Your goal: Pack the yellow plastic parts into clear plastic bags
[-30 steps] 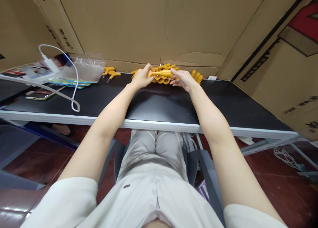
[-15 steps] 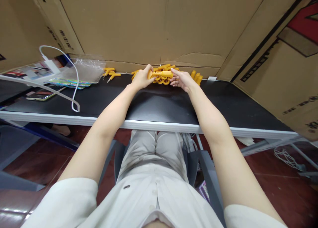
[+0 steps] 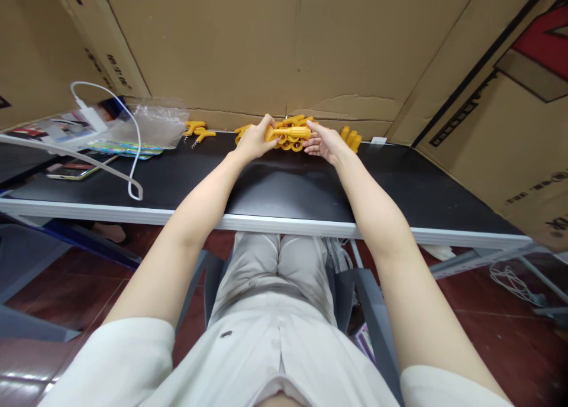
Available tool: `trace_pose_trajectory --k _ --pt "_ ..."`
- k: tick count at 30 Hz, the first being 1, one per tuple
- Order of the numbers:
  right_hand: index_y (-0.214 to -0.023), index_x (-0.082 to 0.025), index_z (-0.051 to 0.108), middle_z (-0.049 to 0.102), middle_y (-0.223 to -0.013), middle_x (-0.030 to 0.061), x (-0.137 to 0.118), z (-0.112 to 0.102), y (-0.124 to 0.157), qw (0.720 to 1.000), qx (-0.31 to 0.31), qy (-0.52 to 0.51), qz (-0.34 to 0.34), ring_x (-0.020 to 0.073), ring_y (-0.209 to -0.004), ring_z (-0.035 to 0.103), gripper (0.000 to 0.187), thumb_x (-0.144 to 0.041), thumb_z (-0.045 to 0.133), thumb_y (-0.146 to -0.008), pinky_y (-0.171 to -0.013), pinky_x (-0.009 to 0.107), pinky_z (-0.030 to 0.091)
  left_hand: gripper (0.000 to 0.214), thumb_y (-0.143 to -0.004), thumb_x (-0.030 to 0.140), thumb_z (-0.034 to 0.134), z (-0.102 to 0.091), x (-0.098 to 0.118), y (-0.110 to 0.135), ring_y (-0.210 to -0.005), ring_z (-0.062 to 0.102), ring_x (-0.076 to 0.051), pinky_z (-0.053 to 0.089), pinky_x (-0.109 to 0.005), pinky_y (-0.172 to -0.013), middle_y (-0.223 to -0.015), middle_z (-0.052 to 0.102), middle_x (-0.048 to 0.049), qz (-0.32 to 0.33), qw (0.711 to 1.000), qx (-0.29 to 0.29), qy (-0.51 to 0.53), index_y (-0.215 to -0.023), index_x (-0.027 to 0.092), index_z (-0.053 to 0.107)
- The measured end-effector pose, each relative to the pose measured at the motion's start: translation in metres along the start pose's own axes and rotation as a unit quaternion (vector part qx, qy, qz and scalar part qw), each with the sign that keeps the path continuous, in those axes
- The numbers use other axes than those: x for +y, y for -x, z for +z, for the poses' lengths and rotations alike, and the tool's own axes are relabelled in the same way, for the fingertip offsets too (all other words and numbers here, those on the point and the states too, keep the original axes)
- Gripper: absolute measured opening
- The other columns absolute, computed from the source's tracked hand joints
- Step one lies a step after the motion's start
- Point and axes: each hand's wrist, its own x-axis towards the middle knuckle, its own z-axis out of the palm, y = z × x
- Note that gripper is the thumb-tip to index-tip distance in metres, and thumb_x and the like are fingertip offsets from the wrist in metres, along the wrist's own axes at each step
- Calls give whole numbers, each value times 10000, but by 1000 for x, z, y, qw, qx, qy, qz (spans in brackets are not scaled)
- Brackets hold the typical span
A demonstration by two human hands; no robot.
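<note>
A yellow ribbed plastic piece (image 3: 298,133), with a wider flared end, lies sideways in my left hand (image 3: 255,142). That hand's fingers and thumb are closed around the flared end, which is partly hidden. At the ribbed end is my right hand (image 3: 327,144), thumb above and fingers loosely bent and apart; whether it touches the piece is hard to see. Behind and below the hands sits a pile of similar yellow parts (image 3: 296,146) with round, ring-like ends. Yellow T-handled corkscrews (image 3: 204,133) with metal spirals lie left of my left hand.
Several yellow cylinders (image 3: 352,138) stand right of my right hand. On the left are a clear plastic bag (image 3: 155,126), a phone (image 3: 77,169) and a white cable (image 3: 138,141). Cardboard panels (image 3: 293,52) wall the back and sides of the black table (image 3: 284,188).
The yellow piece has shifted very slightly to the right, and my right thumb has moved a little with it. Otherwise both hands keep nearly the same place.
</note>
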Motion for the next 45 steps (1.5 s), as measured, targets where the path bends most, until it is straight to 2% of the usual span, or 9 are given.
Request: trace_pose_trajectory --k 9,18,23,27,31,34,38,41,45 --pt "-1077 -216 676 753 -718 37 1 0 -2 1000 0 -6 10 145 -531 656 386 -601 685 -1063 -566 250 572 453 -895 306 728 0 1 -1 -952 754 -290 533 -366 -898 -1055 814 -85 -10 1000 -10 -16 -1331 271 612" --pt "-991 -226 679 777 -822 59 1 0 -4 999 -23 -38 15 148 -657 717 354 -574 704 -1053 -690 259 635 531 -903 317 754 -3 5 0 -987 782 -307 550 -376 -919 -1123 817 -97 6 1000 -6 -10 -1411 281 601" --pt "-1043 -223 674 790 -1087 71 -11 0 -15 997 -7 -25 -67 159 -905 799 361 -579 638 -1092 -808 266 658 809 -947 376 773 -12 11 1 -1042 788 -317 564 -384 -942 -1160 799 -112 3 999 36 27 -1664 268 413" --pt "-1180 -230 663 756 -1282 70 -21 6 -38 986 58 -4 -154 170 -1106 805 265 -472 561 -1143 -910 275 643 511 -1006 376 668 -9 -2 -3 -925 762 -288 567 -396 -936 -974 798 -91 -25 999 29 12 -1490 219 632" --pt "-1314 -241 652 742 -1329 87 -19 20 -56 944 134 141 -266 227 -1239 761 242 -335 662 -1092 -1083 372 600 235 -951 311 628 -2 -15 -6 -902 719 -268 563 -388 -947 -875 783 -77 -6 1000 7 -27 -1067 211 805" --pt "-1381 -217 638 705 -1446 128 -13 33 -59 885 143 298 -327 257 -1381 675 314 -222 660 -1069 -1226 401 507 221 -925 306 623 0 -16 -6 -899 707 -267 562 -387 -942 -844 775 -69 9 1000 2 -29 -988 219 816" --pt "-1455 -194 603 632 -1573 171 -5 54 -58 822 122 443 -336 295 -1467 606 362 -177 529 -1102 -1271 438 457 192 -923 287 626 0 -15 -5 -897 710 -266 552 -381 -925 -848 778 -66 -1 1000 -4 -21 -936 225 807" --pt "-1484 -184 594 639 -1568 167 1 66 -62 803 103 484 -332 315 -1435 633 397 -155 495 -1101 -1223 441 494 188 -931 293 630 1 -16 -6 -892 713 -271 551 -390 -920 -839 777 -62 -1 1000 -6 -24 -934 228 807" --pt "-1490 -158 592 642 -1557 197 9 71 -75 806 80 493 -318 361 -1380 673 395 -196 492 -1110 -1191 494 508 205 -930 291 627 2 -16 -6 -883 716 -275 549 -399 -916 -843 785 -69 4 999 -10 -37 -953 222 819"
